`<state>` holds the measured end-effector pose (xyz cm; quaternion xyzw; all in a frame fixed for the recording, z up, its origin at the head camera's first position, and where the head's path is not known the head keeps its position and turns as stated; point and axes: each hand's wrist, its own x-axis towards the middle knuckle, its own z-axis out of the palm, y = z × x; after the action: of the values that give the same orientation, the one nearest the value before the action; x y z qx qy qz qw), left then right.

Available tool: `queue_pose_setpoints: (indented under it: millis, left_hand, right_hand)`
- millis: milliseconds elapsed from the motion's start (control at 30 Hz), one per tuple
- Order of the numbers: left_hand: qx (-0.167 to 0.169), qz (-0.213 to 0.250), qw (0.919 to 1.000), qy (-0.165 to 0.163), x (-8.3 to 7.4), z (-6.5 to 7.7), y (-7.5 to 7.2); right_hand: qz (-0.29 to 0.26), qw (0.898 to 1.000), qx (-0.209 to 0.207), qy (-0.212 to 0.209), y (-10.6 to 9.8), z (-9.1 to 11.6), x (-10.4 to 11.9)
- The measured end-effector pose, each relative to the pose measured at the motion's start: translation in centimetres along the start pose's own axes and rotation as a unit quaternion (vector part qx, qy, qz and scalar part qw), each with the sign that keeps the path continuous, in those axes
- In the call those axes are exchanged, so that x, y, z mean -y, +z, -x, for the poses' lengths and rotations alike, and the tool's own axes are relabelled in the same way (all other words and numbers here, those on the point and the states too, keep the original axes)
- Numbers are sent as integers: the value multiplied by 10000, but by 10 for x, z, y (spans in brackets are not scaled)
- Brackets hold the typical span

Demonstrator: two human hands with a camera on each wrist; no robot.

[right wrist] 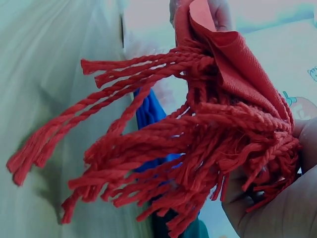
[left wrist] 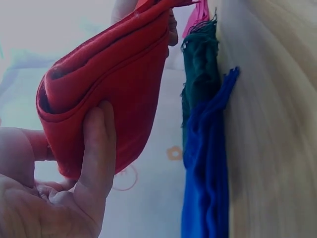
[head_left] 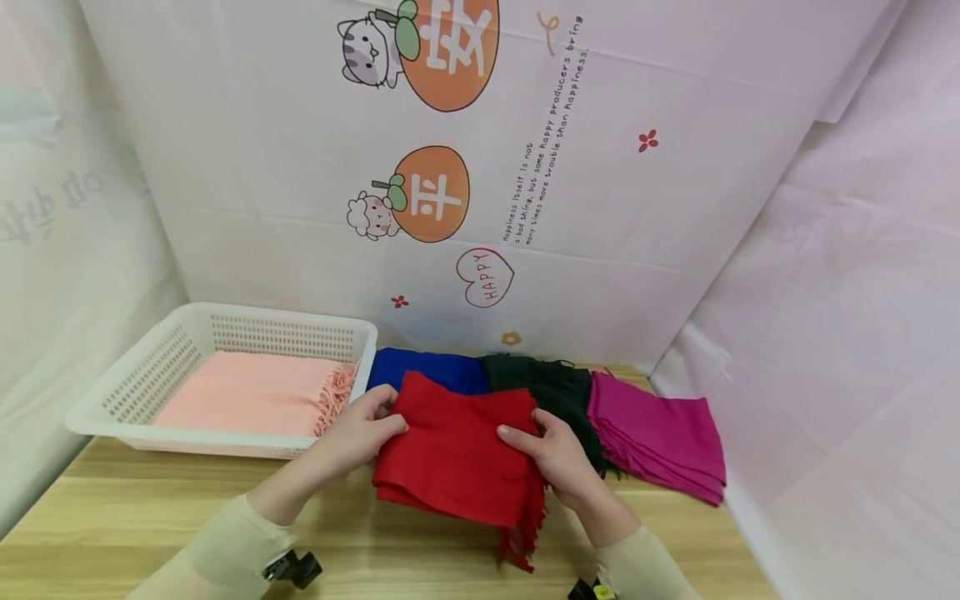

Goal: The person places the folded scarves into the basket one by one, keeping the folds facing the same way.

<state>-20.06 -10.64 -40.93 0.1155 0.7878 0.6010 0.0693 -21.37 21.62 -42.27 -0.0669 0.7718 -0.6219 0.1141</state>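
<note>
A folded red scarf (head_left: 457,450) is held up above the wooden table between both hands. My left hand (head_left: 367,429) grips its left edge, thumb on the near face and fingers behind. On the opposite edge, my right hand (head_left: 555,454) pinches the scarf the same way, beside the fringe. In the left wrist view, the folded layers of the scarf (left wrist: 109,84) show between thumb and fingers of the left hand (left wrist: 74,188). Twisted tassels of the scarf (right wrist: 198,134) hang loose by the right hand (right wrist: 282,198) in the right wrist view.
A white plastic basket (head_left: 97,417) at the left holds a folded pink scarf (head_left: 247,392). Along the back wall lie a blue scarf (head_left: 427,367), a dark green scarf (head_left: 543,387) and a magenta scarf (head_left: 660,433). Wooden tabletop (head_left: 420,554) spreads in front.
</note>
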Motion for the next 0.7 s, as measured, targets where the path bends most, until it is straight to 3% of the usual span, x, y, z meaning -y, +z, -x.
queue_pose_setpoints:
  millis: [100, 333, 700]
  left_hand:
    - [36, 76, 9999, 119, -3, 2, -8]
    - [-233, -321, 9991, 153, -8, 6, -24]
    - [-382, 45, 9992, -77, -10, 13, -46]
  right_hand:
    - [-58, 10000, 47, -45, 5, -4, 4]
    - [-180, 9997, 123, -105, 19, -12, 14]
    - [-274, 9992, 104, -255, 38, -26, 22]
